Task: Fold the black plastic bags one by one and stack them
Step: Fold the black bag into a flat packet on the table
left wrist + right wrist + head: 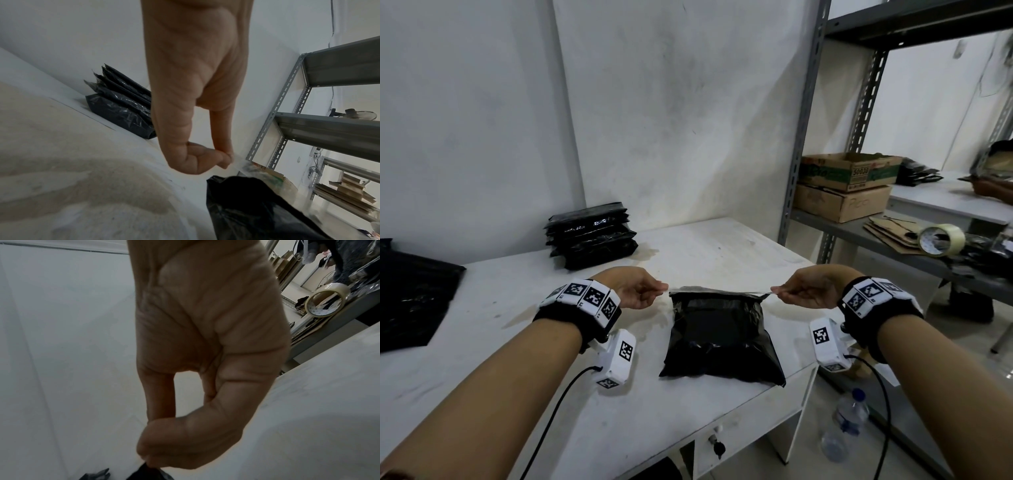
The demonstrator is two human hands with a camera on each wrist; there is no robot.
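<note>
A filled black plastic bag (719, 335) lies in the middle of the white table (722, 246), its top edge raised and stretched flat. My left hand (659, 289) pinches the left end of that edge, where a thin clear strip runs from the fingertips (226, 160) to the bag (257, 207). At the right end, my right hand (777, 291) pinches the edge between thumb and forefinger; the wrist view shows the black plastic (148, 472) just under the fingertips (147, 463). A stack of folded black bags (592, 234) stands at the back by the wall.
Flat unfolded black bags (410, 298) lie at the table's left edge. A grey metal shelf (801, 137) to the right holds cardboard boxes (846, 185) and a tape roll (941, 240). A water bottle (849, 425) stands on the floor by the table's right end.
</note>
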